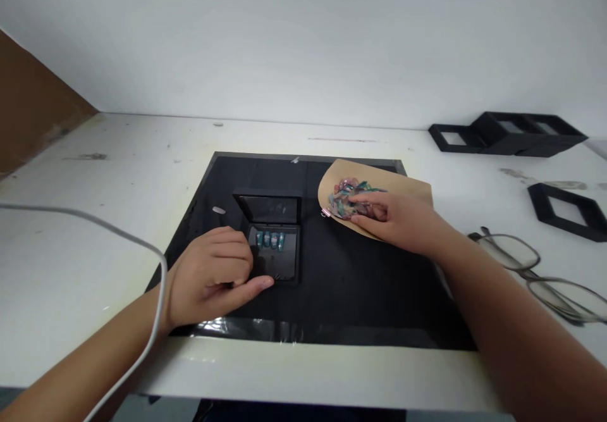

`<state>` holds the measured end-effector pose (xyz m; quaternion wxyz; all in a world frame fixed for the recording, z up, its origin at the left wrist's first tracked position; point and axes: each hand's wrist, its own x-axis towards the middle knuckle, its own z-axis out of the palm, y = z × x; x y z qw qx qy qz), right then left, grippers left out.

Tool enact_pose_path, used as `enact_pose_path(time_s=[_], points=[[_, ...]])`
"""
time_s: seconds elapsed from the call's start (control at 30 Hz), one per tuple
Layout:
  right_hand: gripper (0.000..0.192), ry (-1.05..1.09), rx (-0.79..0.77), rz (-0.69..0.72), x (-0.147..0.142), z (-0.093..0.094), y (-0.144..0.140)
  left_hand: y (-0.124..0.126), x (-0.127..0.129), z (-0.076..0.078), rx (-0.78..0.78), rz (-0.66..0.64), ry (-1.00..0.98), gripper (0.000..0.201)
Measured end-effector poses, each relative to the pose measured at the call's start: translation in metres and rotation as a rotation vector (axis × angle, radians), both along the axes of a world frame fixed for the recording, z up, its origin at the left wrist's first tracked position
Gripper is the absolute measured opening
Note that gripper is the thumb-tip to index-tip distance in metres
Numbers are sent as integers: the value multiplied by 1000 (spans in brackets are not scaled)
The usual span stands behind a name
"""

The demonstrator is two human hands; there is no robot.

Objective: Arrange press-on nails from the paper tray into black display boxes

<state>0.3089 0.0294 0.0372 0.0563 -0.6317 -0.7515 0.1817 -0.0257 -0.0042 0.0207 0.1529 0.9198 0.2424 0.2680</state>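
My left hand (220, 279) lies with its fingers curled in and its thumb out, against the left edge of an open black case (298, 257). Several blue-green press-on nails (271, 240) sit in a row inside the case. Its dark, see-through lid (270, 208) is tipped up at the back. My right hand (391, 216) reaches, fingers apart, into a pile of mixed press-on nails (349, 197) on a tan sheet (403, 185). One pale nail (219, 210) lies alone to the left of the case.
A black mat (360, 289) covers the middle of the white table (109, 219). Black open frames (515, 132) stand at the back right, and another frame (566, 212) lies nearer. Eyeglasses (535, 270) rest beside my right forearm. A grey cable (164, 283) crosses my left forearm.
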Motion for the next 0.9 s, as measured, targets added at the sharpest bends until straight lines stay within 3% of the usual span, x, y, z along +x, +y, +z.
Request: enact_pose_path(time_s=[0.13, 0.3, 0.5, 0.9], points=[[28, 14, -16, -10, 10, 2, 1, -1, -1, -1, -1, 87, 4, 39], [19, 124, 10, 36, 19, 5, 2, -2, -2, -2, -29, 100, -3, 35], [18, 297, 164, -11, 22, -1, 4, -2, -1, -1, -38, 101, 13, 34], [22, 837, 131, 80, 16, -6, 5, -4, -2, -2, -22, 98, 27, 34]])
